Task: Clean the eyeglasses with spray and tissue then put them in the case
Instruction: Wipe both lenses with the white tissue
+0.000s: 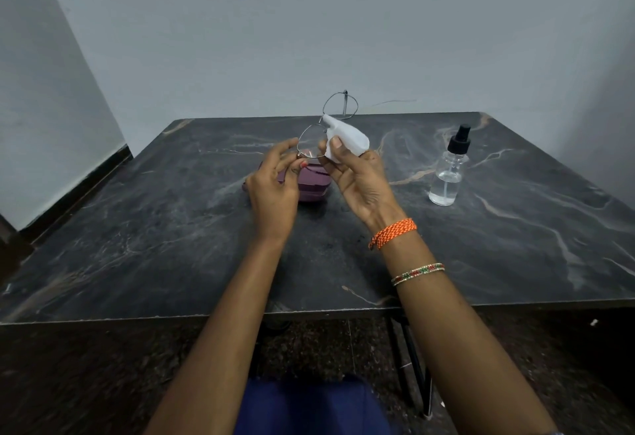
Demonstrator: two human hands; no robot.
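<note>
Thin metal-framed eyeglasses (328,118) are held up above the dark marble table (171,228). My left hand (273,187) pinches the rim of the nearer lens with thumb and fingers. My right hand (357,180) grips a folded white tissue (347,140) and presses it against that same lens near the bridge. The far lens and one temple arm stick up beyond the table's back edge. A maroon glasses case (314,185) lies open on the table under my hands, partly hidden by the left hand.
A clear spray bottle (446,173) with a black pump top stands upright on the table to the right of my hands. Grey walls close off the back and left. Dark floor and a table leg show below the front edge.
</note>
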